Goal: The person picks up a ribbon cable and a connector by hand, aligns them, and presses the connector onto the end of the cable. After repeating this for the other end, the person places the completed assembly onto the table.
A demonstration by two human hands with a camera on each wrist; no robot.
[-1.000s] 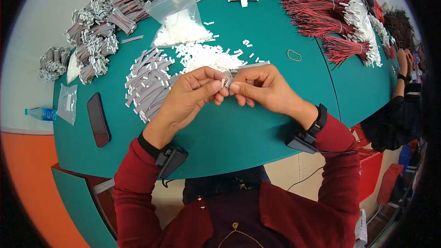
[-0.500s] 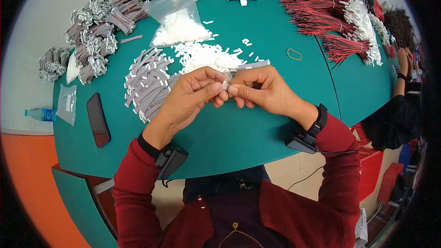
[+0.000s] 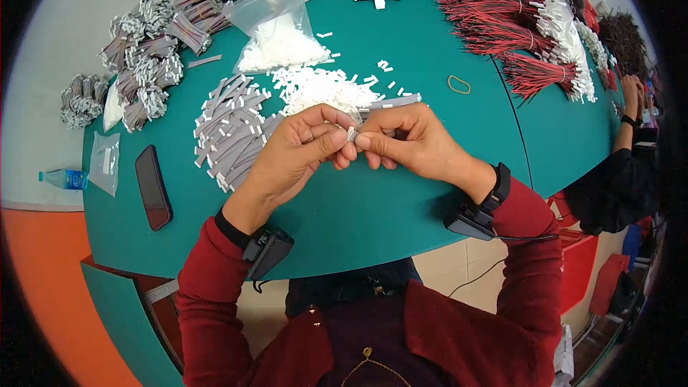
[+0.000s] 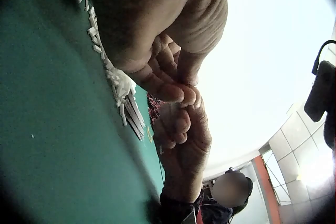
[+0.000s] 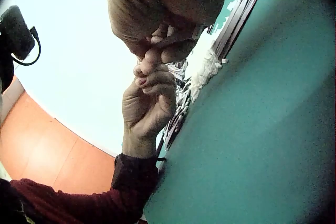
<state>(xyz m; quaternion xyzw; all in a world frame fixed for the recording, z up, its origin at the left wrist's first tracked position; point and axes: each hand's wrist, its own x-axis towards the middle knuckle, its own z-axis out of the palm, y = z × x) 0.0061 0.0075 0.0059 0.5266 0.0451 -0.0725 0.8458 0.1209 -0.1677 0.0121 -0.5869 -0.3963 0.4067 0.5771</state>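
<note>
Fingertip to fingertip, both hands meet above the green table (image 3: 322, 229). The left hand (image 3: 304, 145) pinches a small white connector (image 3: 352, 133) between thumb and forefinger. From the other side the right hand (image 3: 412, 140) pinches a grey flat ribbon cable (image 5: 177, 39), most of it hidden by the fingers. The cable's end lies against the connector; how far it sits inside I cannot tell. Just beyond the hands spreads a heap of loose white connectors (image 3: 322, 89). Left of that lies a pile of grey ribbon cables (image 3: 233, 129) with white ends.
A clear plastic bag (image 3: 279, 36) of white pieces stands behind the heap. Bundled grey cables (image 3: 147, 57) lie at the left, red-black wire bundles (image 3: 530, 75) at the right. A phone (image 3: 154, 186), a water bottle (image 3: 64, 178) and a rubber band (image 3: 459, 86) are also there.
The white connector has turned slightly and come up against the right fingertips. Otherwise both hands hold nearly the same place.
</note>
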